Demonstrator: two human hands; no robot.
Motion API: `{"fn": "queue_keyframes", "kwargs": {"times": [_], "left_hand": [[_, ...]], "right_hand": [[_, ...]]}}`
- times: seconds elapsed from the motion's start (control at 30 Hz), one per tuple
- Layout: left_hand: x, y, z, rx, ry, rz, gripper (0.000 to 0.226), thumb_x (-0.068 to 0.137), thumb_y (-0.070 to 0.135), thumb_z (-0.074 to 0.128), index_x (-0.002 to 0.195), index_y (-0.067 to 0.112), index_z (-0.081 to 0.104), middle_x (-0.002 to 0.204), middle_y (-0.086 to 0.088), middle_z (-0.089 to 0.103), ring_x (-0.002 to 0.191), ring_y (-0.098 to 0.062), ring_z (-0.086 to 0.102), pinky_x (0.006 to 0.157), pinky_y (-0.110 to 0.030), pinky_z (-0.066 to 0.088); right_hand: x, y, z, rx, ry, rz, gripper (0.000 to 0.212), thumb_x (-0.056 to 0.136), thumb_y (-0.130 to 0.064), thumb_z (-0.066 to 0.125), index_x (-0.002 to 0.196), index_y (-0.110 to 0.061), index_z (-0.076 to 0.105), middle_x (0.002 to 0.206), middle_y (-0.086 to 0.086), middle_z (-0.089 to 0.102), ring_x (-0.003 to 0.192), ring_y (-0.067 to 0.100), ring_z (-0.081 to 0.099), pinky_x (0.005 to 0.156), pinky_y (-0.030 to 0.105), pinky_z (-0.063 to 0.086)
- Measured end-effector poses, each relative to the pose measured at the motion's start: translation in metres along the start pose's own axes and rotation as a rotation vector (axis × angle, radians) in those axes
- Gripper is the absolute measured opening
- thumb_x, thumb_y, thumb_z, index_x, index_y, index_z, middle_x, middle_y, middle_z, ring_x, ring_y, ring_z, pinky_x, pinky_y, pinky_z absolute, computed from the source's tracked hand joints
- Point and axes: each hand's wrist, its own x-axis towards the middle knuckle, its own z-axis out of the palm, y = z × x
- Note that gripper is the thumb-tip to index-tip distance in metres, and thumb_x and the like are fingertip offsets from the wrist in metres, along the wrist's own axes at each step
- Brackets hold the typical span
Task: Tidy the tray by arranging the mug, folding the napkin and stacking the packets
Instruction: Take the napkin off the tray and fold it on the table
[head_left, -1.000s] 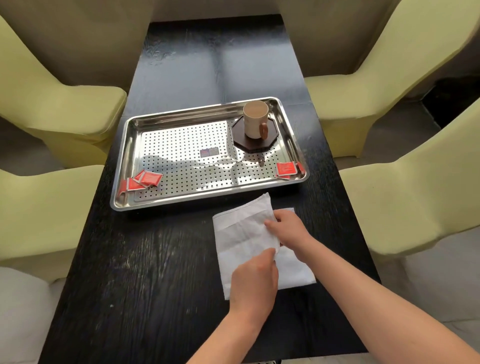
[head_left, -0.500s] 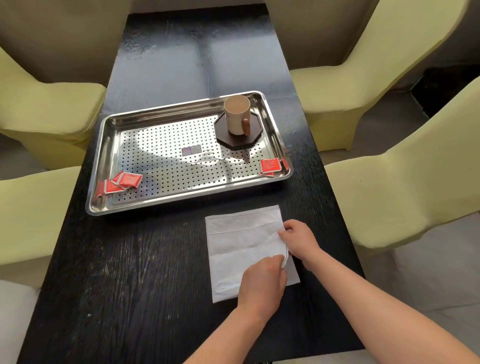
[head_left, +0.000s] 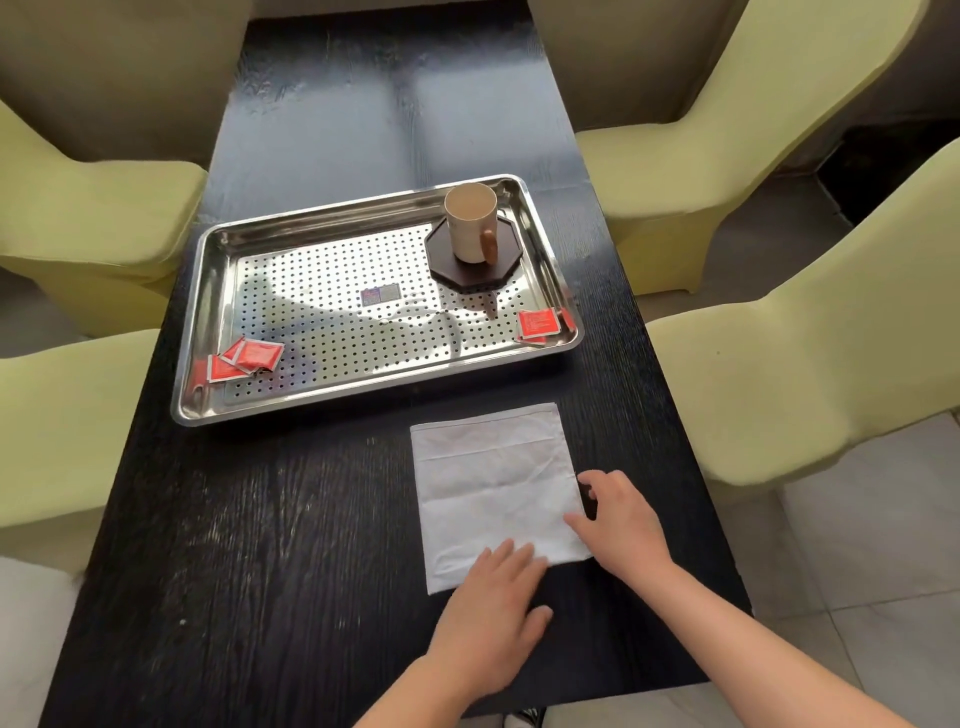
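A white napkin (head_left: 493, 483) lies flat on the black table, folded into a rectangle, just in front of the steel tray (head_left: 208, 291). My left hand (head_left: 493, 613) rests flat on its near edge, fingers spread. My right hand (head_left: 623, 525) presses its near right corner, fingers apart. On the tray, a cream mug (head_left: 469, 221) with a brown handle stands upright on a dark octagonal coaster (head_left: 498, 267) at the far right. Red packets (head_left: 244, 358) lie loosely overlapped in the near left corner. More red packets (head_left: 540, 325) sit in the near right corner.
The black table (head_left: 234, 545) is long and narrow. Yellow-green covered chairs stand on both sides, with one chair (head_left: 810, 332) close to the right edge and another chair (head_left: 57, 431) at the left. A small label (head_left: 381, 296) sits mid-tray.
The lifted flap of the napkin has been laid down and the napkin now lies flat. Both hands have let go of the fold and rest open on its near edge.
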Motion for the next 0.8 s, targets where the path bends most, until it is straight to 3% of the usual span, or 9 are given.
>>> {"fn": "queue_keyframes", "kwargs": {"times": [0.1, 0.2, 0.33, 0.47, 0.53, 0.6, 0.67, 0.8], "left_hand": [[-0.015, -0.019, -0.008, -0.078, 0.172, -0.216, 0.051, 0.099, 0.042, 0.043, 0.146, 0.022, 0.044, 0.151, 0.005, 0.04, 0.143, -0.016, 0.029, 0.117, -0.024, 0.016], [-0.023, -0.033, -0.015, -0.183, 0.293, -0.485, 0.044, 0.1, 0.034, 0.05, 0.14, 0.017, 0.053, 0.139, 0.0, 0.048, 0.129, -0.017, 0.038, 0.106, -0.024, 0.03], [-0.021, -0.035, -0.021, -0.447, 0.364, -0.71, 0.044, 0.098, 0.028, 0.056, 0.139, 0.014, 0.052, 0.125, -0.005, 0.053, 0.107, -0.02, 0.057, 0.093, -0.03, 0.045], [-0.008, -0.029, -0.03, -0.745, 0.419, -0.902, 0.049, 0.092, 0.027, 0.065, 0.136, 0.013, 0.049, 0.099, 0.002, 0.062, 0.095, -0.021, 0.06, 0.084, -0.039, 0.05], [-0.004, -0.029, -0.033, -0.843, 0.407, -0.969, 0.035, 0.09, 0.027, 0.066, 0.12, 0.011, 0.059, 0.093, 0.005, 0.063, 0.09, -0.019, 0.061, 0.081, -0.039, 0.052], [-0.002, -0.031, -0.035, -0.976, 0.38, -0.982, 0.015, 0.09, 0.021, 0.065, 0.099, 0.009, 0.067, 0.094, -0.003, 0.07, 0.083, -0.019, 0.063, 0.071, -0.037, 0.053], [0.0, -0.033, -0.037, -1.093, 0.385, -1.004, 0.009, 0.09, 0.014, 0.063, 0.09, 0.007, 0.069, 0.094, -0.009, 0.072, 0.078, -0.022, 0.062, 0.063, -0.033, 0.047], [0.0, -0.039, -0.038, -1.199, 0.436, -1.038, 0.006, 0.091, 0.007, 0.061, 0.091, 0.006, 0.066, 0.097, -0.011, 0.069, 0.086, -0.025, 0.066, 0.062, -0.034, 0.055]], "right_hand": [[-0.011, 0.004, 0.002, 0.022, -0.019, 0.068, 0.053, 0.09, -0.041, 0.066, 0.137, -0.021, 0.053, 0.106, -0.003, 0.061, 0.098, 0.017, 0.061, 0.084, 0.034, 0.051], [-0.018, 0.005, 0.005, 0.028, -0.037, 0.115, 0.053, 0.092, -0.044, 0.063, 0.137, -0.018, 0.054, 0.108, -0.001, 0.067, 0.102, 0.019, 0.063, 0.087, 0.035, 0.05], [-0.024, 0.001, 0.006, 0.053, -0.032, 0.165, 0.05, 0.09, -0.043, 0.065, 0.131, -0.017, 0.057, 0.106, 0.001, 0.068, 0.101, 0.022, 0.063, 0.081, 0.034, 0.047], [-0.025, -0.001, 0.006, 0.143, -0.027, 0.236, 0.038, 0.086, -0.037, 0.07, 0.119, -0.019, 0.061, 0.098, -0.002, 0.067, 0.092, 0.019, 0.064, 0.076, 0.033, 0.048], [-0.025, 0.0, 0.007, 0.246, -0.029, 0.267, 0.035, 0.085, -0.031, 0.072, 0.115, -0.018, 0.062, 0.096, -0.001, 0.066, 0.09, 0.022, 0.067, 0.08, 0.039, 0.054], [-0.026, 0.002, 0.009, 0.387, -0.01, 0.31, 0.031, 0.083, -0.023, 0.074, 0.112, -0.016, 0.063, 0.094, -0.001, 0.064, 0.09, 0.026, 0.068, 0.085, 0.046, 0.056], [-0.029, 0.005, 0.012, 0.484, 0.022, 0.352, 0.031, 0.083, -0.016, 0.075, 0.112, -0.017, 0.064, 0.098, -0.001, 0.062, 0.091, 0.027, 0.068, 0.086, 0.048, 0.058], [-0.029, 0.007, 0.012, 0.605, 0.046, 0.392, 0.033, 0.083, -0.009, 0.076, 0.111, -0.02, 0.063, 0.101, 0.003, 0.066, 0.079, 0.022, 0.07, 0.059, 0.025, 0.053]]}}
